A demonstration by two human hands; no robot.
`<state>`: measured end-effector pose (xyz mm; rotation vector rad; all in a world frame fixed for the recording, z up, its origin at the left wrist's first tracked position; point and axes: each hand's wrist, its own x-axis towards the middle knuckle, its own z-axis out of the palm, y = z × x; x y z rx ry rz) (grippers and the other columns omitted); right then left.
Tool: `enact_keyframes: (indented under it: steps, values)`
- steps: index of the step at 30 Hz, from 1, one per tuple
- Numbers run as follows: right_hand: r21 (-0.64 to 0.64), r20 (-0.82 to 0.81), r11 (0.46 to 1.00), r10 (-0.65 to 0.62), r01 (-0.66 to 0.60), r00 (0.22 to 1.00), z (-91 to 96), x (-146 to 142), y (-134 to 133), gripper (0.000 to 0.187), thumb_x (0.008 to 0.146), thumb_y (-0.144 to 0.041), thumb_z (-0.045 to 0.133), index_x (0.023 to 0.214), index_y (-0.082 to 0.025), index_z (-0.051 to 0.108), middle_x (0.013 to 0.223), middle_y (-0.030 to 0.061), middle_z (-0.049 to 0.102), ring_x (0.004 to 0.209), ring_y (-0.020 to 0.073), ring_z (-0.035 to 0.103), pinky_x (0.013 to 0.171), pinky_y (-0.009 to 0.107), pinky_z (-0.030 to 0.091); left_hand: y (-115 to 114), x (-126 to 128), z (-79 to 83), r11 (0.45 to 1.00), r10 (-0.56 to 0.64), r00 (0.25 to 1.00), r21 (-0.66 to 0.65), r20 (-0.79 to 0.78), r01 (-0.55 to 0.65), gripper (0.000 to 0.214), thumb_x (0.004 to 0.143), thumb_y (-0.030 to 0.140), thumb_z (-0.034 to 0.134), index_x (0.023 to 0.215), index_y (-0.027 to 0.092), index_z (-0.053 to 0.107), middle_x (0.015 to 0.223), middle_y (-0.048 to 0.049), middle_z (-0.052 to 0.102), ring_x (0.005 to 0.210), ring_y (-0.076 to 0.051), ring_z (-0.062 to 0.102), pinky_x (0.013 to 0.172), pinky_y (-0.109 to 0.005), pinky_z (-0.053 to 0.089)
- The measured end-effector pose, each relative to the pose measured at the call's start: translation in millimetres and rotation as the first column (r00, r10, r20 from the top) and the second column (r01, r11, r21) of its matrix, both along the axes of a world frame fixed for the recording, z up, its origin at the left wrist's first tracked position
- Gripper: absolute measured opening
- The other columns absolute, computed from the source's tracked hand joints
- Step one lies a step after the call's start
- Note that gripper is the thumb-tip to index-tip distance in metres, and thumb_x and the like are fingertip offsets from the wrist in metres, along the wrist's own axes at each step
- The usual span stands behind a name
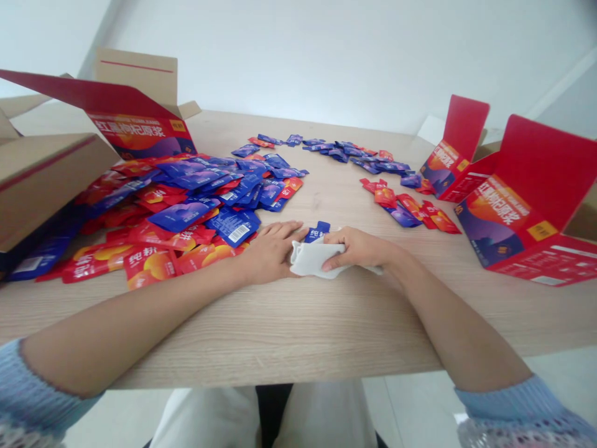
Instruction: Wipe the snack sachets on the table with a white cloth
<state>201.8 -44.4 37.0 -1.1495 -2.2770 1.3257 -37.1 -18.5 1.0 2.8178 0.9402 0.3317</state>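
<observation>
My right hand (357, 247) is closed on a folded white cloth (313, 258), thumb and fingers pinching it. The cloth lies over the lower part of a blue pouch (318, 230), whose capped end and white lettering show above it. My left hand (273, 252) rests on the table with its fingers stretched out beside the pouch and the cloth's left edge. Whether its fingertips press on the pouch is hard to make out. Just left of that hand, a large pile of blue pouches (184, 213) and red pouches (149, 264) spreads over the table.
Open red cartons stand at left (140, 134) and right (513, 218), with a smaller one (450, 162) behind the right one. A brown carton flap (51, 180) juts in at far left. Scattered pouches (338, 150) curve across the back, and red ones (410, 205) lie right.
</observation>
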Motion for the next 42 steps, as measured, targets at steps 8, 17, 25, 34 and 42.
enact_keyframes:
  steps: [8, 17, 25, 34, 42]
  values:
    - [0.143, 0.269, 0.935, -0.354, 0.326, 0.896, -4.2, 31, 16, 0.035, 0.066, -0.046, 0.071, 0.085, -0.017, 0.073, 0.072, -0.0003, 0.069, 0.064, 0.0179, 0.06, 0.057, 0.024, 0.042, -1, 2, 2.8, 1.0, 0.02, 1.0, 0.006, -0.021, -0.019, 0.086, 0.077, 0.074, 0.045, 0.144, 0.021, 0.03, 0.148, -0.0128, 0.03, 0.134, -0.032, 0.027, 0.106, -0.047, 0.022]
    - [0.686, 0.052, 0.364, -0.888, 0.63, 0.457, -22.3, 58, 35, 0.04, 0.075, -0.052, 0.06, 0.082, -0.013, 0.069, 0.075, 0.0103, 0.067, 0.068, 0.0229, 0.059, 0.059, 0.03, 0.039, -6, 2, 4.2, 0.999, 0.012, 1.0, 0.031, -0.022, -0.012, 0.08, 0.083, 0.07, 0.037, 0.145, 0.021, 0.028, 0.148, -0.0131, 0.03, 0.134, -0.032, 0.026, 0.106, -0.047, 0.021]
    - [0.553, -0.015, 0.754, -0.418, 0.356, 0.908, -19.6, -4, 11, 0.033, 0.078, -0.046, 0.061, 0.093, -0.017, 0.068, 0.088, 0.005, 0.067, 0.078, 0.0186, 0.059, 0.069, 0.028, 0.042, 0, 3, 1.5, 0.999, 0.052, 0.998, -0.008, 0.018, -0.052, 0.081, 0.076, 0.072, 0.048, 0.138, 0.022, 0.04, 0.139, -0.0125, 0.04, 0.127, -0.033, 0.035, 0.103, -0.046, 0.026]
    - [0.57, 0.194, 0.716, -0.593, 0.402, 0.782, -24.1, 5, 19, 0.036, 0.08, -0.054, 0.057, 0.091, -0.02, 0.067, 0.081, 0.0034, 0.068, 0.072, 0.0183, 0.059, 0.058, 0.025, 0.035, -6, 4, 3.5, 0.999, 0.022, 1.0, 0.03, 0.016, -0.022, 0.072, 0.083, 0.066, 0.042, 0.141, 0.024, 0.035, 0.144, -0.0117, 0.035, 0.13, -0.033, 0.031, 0.104, -0.048, 0.023]
    - [0.643, 0.197, 0.537, -0.805, 0.546, 0.56, -27.3, 25, 26, 0.038, 0.074, -0.056, 0.061, 0.083, -0.019, 0.068, 0.075, 0.0059, 0.067, 0.068, 0.0195, 0.057, 0.057, 0.027, 0.034, -7, 3, 2.5, 0.999, 0.033, 0.999, 0.036, 0.009, -0.033, 0.072, 0.085, 0.065, 0.038, 0.143, 0.022, 0.032, 0.147, -0.0116, 0.032, 0.132, -0.032, 0.029, 0.105, -0.047, 0.023]
